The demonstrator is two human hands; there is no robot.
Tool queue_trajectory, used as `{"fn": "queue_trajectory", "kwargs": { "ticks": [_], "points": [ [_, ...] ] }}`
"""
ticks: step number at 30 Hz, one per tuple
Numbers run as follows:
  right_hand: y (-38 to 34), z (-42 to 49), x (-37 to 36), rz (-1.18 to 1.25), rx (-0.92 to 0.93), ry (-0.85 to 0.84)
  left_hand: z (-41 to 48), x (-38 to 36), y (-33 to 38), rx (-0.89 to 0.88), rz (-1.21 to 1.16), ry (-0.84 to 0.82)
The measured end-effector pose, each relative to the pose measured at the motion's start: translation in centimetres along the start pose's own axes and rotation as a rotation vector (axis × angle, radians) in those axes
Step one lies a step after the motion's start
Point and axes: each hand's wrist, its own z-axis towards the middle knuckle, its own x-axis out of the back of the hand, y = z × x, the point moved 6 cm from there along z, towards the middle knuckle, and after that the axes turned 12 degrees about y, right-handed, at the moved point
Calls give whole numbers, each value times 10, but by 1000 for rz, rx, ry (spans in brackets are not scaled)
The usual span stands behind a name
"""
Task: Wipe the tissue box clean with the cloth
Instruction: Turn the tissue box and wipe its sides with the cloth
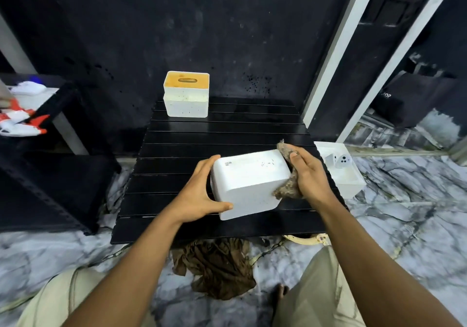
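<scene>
A white tissue box [249,183] is tilted over the low black slatted table [177,144], its plain underside turned up toward me. My left hand [199,195] grips its left end, thumb along the near lower edge and fingers behind. My right hand [307,172] holds a crumpled brown cloth [288,187] and presses it against the box's right end. A second white tissue box [186,95] with an orange-brown slotted lid stands upright at the table's far left.
A dark brown rag [217,266] lies on the marble floor below the table's near edge. A white tray [346,175] holding a small white item sits right of the table. A black shelf [50,164] stands at the left.
</scene>
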Motion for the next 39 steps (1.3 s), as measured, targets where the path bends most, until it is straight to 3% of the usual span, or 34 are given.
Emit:
{"fn": "queue_trajectory", "kwargs": {
  "ticks": [4,7,11,13,19,24,27,30,31,33,35,37,39],
  "points": [
    [1,-6,10,62,-114,22,15,23,10,23,138,-102],
    [-9,-14,2,14,-61,-39,15,40,29,13,146,4],
    [-17,-19,-6,10,-58,-191,3,48,65,-68,88,273],
    [-19,-19,-6,23,-48,-185,-1,42,74,-47,92,311],
    [-18,-12,-10,17,1,-6,-8,10,79,5,468,157],
    [-16,-13,-11,68,-58,-5,10,31,73,-1,484,-219],
    [-16,-8,-7,256,-191,114,15,45,77,-4,562,-365],
    [-23,-15,-30,591,-391,-9,15,38,75,16,653,-458],
    [-25,-21,-39,531,-357,-69,15,36,75,20,663,-467],
    [-25,-37,-56,170,-130,-179,15,33,74,4,685,-471],
    [-19,-44,-66,-290,166,-118,16,31,73,-42,708,-485],
    [-16,-35,-63,-358,224,-31,16,29,72,-74,720,-504],
    [-8,-20,-58,-207,119,-3,16,30,71,-81,721,-514]
  ]
}}
